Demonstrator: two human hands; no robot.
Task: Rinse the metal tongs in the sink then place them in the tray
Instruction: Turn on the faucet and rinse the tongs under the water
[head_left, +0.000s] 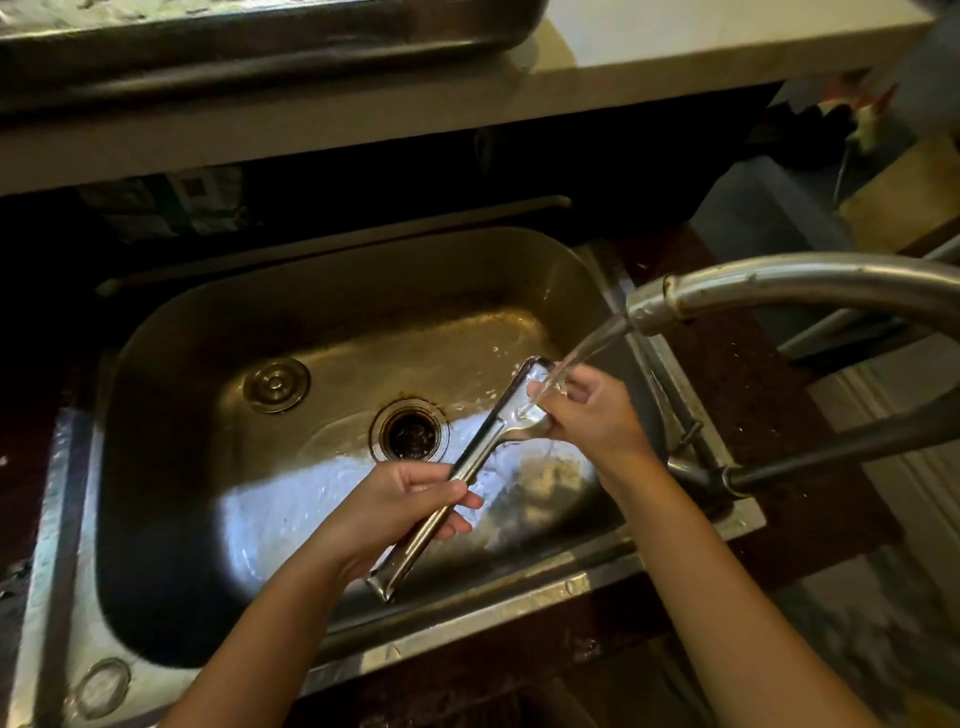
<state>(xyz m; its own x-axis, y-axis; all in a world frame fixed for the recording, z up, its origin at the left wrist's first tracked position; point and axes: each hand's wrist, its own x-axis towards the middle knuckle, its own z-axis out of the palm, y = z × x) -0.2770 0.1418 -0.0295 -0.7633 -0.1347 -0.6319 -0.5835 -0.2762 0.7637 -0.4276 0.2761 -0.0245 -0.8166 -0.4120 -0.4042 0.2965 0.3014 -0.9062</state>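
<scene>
The metal tongs (483, 447) slant across the steel sink (218, 332), hinge end near the front rim, flat jaws up under the water. My left hand (400, 504) grips the handle. My right hand (592, 410) holds the jaw end, fingers on the metal. A stream from the faucet (779, 283) falls onto the jaws and my right fingers. The metal tray (260, 47) sits on the white counter above the sink, at the top left.
The drain (410, 431) lies in the middle of the basin with a loose stopper (276, 384) to its left. The faucet's dark handle (841, 449) sticks out at right. A white counter edge (623, 78) runs behind the sink.
</scene>
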